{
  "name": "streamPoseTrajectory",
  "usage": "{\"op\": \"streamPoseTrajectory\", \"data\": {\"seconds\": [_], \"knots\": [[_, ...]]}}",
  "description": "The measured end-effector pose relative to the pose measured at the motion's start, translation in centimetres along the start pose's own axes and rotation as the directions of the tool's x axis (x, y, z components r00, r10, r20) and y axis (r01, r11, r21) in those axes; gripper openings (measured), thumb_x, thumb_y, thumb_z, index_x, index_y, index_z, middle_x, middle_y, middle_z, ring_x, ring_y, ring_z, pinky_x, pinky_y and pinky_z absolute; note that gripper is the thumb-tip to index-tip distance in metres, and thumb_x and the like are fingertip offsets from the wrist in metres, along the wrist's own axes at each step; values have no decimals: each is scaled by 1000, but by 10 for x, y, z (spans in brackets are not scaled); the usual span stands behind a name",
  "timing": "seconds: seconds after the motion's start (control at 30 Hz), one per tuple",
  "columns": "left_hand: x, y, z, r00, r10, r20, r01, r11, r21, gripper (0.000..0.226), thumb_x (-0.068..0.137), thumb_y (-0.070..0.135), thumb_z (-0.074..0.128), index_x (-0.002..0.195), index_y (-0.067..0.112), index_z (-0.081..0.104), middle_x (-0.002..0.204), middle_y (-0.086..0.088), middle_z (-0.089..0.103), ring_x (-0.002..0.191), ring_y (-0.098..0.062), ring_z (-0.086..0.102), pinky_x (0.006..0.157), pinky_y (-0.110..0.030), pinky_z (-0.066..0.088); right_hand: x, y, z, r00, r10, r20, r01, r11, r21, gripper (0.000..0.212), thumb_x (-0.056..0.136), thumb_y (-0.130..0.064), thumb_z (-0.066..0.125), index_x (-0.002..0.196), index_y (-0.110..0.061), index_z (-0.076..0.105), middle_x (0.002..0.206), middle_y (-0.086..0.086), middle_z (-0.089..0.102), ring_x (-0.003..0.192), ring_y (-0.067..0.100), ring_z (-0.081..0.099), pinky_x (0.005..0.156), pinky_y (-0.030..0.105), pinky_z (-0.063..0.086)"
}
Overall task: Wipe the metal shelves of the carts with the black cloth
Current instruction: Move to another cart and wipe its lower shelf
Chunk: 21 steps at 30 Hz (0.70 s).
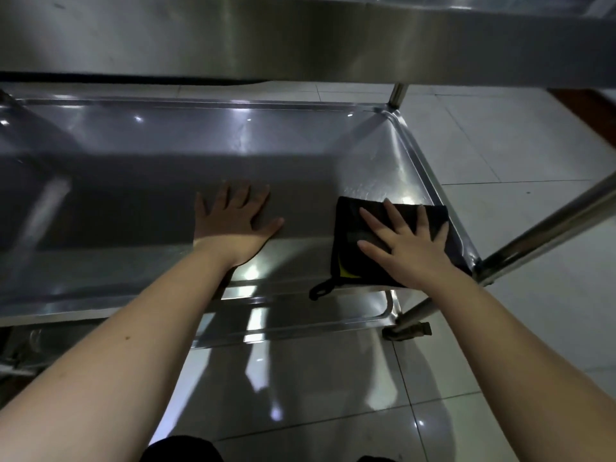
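Pressing black cloth point(350, 225) on shelf point(160, 145)

Right hand point(410, 243), fingers spread, is pinning the black cloth at right centre, the shelf's right end. Left hand point(233, 221) is resting flat, fingers apart, beside it; the shelf's length is running leftward.

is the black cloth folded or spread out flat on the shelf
Folded. The black cloth lies as a compact square under the flat right hand on the shelf, and a yellow layer shows at its near edge.

Left forearm point(116, 345) and right forearm point(500, 328) bare; black clothing point(180, 450) at lower edge
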<state>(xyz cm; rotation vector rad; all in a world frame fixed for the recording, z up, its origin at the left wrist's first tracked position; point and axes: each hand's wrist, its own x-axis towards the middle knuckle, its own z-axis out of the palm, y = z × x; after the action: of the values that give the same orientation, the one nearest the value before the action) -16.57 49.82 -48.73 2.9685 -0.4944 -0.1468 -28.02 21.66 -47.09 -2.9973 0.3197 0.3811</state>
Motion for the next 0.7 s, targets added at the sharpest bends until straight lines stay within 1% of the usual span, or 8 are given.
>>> {"op": "streamPoseTrajectory", "data": {"seconds": [0.07,0.17,0.27,0.4,0.5,0.6,0.7], "knots": [[1,0,1,1000,6,-4,-6,1000,5,73,87,78,19,153,50,5,166,9,2,152,-24,-4,118,-59,-5,19,1,-6,1000,-18,-17,18,1000,-14,61,86,-82,18,140,-70,-8,161,-21,-16,148,36,-20,111,67,-17],[6,1,1,1000,-1,-1,1,1000,18,71,87,78,18,152,52,4,166,8,2,152,-24,-4,118,-58,-5,68,4,-15,998,-30,-64,26,998,-57,62,87,-80,17,143,-66,-6,163,-20,-9,149,34,-15,113,66,-13],[9,4,1,1000,-9,1,9,999,31,70,87,77,17,152,53,3,166,8,2,152,-24,-5,118,-58,-5,122,5,-29,992,-52,-113,48,998,-36,62,90,-75,22,146,-62,0,164,-17,-2,150,35,-9,114,66,-9],[16,2,0,999,-31,-9,31,999,11,69,87,78,17,151,54,4,166,10,0,152,-22,-6,118,-58,-6,156,1,-39,994,-32,-101,30,999,-14,62,92,-73,24,149,-58,1,165,-14,-1,150,36,-9,114,67,-8],[16,3,-1,999,-44,8,44,999,6,66,91,75,18,151,54,4,166,11,-2,152,-22,-7,118,-57,-6,136,1,-35,994,-44,-96,43,999,-17,62,93,-73,22,148,-58,-1,165,-15,-3,150,36,-9,115,65,-7],[15,4,-2,999,-47,8,47,999,-1,66,91,76,19,151,54,4,166,10,-1,152,-23,-6,118,-58,-5,87,14,-24,997,-49,-56,48,999,-17,62,90,-77,18,145,-63,-6,163,-19,-7,150,32,-13,116,61,-11],[17,5,-4,999,-43,10,44,999,-5,67,90,77,19,152,54,4,166,9,-1,152,-24,-6,118,-59,-6,38,33,-15,997,-68,-20,68,998,-16,63,81,-87,10,138,-68,-11,162,-20,-10,150,30,-14,115,57,-14]]}}
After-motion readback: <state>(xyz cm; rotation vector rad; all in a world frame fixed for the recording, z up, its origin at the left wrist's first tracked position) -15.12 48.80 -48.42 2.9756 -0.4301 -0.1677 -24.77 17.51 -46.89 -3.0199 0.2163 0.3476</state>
